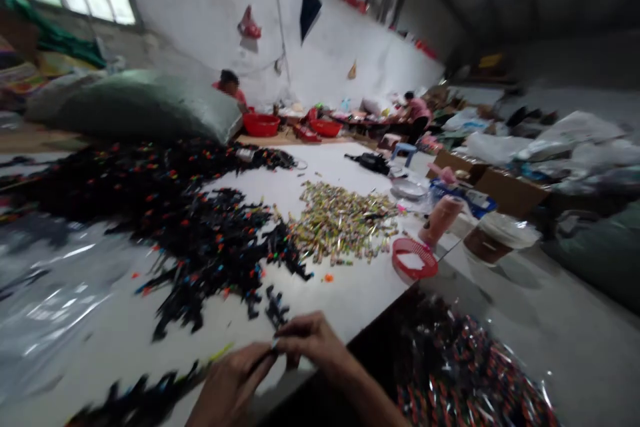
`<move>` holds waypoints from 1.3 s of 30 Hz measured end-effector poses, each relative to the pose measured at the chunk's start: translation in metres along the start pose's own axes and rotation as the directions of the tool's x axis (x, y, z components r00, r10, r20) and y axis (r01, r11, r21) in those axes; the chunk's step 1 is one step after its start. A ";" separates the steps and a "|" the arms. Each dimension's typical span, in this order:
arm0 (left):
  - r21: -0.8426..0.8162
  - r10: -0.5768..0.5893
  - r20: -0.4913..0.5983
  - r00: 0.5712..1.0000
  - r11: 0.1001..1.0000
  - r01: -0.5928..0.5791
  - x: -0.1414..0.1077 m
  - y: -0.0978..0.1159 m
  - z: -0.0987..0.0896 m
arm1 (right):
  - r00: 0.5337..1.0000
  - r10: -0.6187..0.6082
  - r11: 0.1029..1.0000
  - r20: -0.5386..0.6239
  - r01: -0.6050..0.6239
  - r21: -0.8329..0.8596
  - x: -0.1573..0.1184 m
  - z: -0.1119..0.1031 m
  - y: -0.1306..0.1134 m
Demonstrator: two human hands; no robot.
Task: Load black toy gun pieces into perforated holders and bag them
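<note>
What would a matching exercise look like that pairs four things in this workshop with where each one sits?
Things:
1. Red round basket
2. Gold-coloured tube heap
3. Green sack
4. Red basin

Places:
A. Behind the black tangle
B. Beside a co-worker at the far side
C. At the corner of the white table
D. Mid-table, right of the black tangle

Right pairs: 1-C, 2-D, 3-A, 4-B
</note>
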State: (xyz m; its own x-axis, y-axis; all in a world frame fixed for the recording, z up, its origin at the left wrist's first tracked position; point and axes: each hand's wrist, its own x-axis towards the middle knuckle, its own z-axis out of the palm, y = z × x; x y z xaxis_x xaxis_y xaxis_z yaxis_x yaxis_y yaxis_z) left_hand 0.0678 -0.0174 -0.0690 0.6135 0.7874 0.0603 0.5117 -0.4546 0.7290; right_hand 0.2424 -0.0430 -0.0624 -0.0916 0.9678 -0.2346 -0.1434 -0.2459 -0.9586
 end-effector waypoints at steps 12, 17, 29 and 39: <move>0.040 -0.032 0.114 0.993 0.999 0.027 0.002 0.012 -0.003 | 0.994 0.023 0.990 0.109 -0.007 -0.144 -0.004 -0.014 -0.009; -0.024 -0.037 0.182 0.983 0.999 0.042 -0.001 0.009 -0.008 | 0.986 -0.036 0.958 0.165 0.081 -0.275 -0.006 -0.010 -0.009; 0.320 -0.232 -0.157 0.960 0.908 0.271 -0.027 -0.026 -0.060 | 0.985 -0.164 0.605 -0.048 0.062 -0.794 0.021 -0.013 0.013; -0.041 -0.407 -0.244 0.880 0.911 0.410 0.091 0.002 0.021 | 0.924 -0.364 0.265 -0.116 -0.017 -0.964 0.029 0.008 0.042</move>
State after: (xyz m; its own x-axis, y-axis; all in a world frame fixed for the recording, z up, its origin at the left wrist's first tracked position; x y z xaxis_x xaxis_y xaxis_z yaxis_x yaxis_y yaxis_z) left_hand 0.1369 0.0445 -0.0761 0.1847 0.9798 -0.0771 0.6934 -0.0743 0.7167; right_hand 0.2260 -0.0254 -0.1083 0.0823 0.9901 0.1134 0.9137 -0.0295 -0.4053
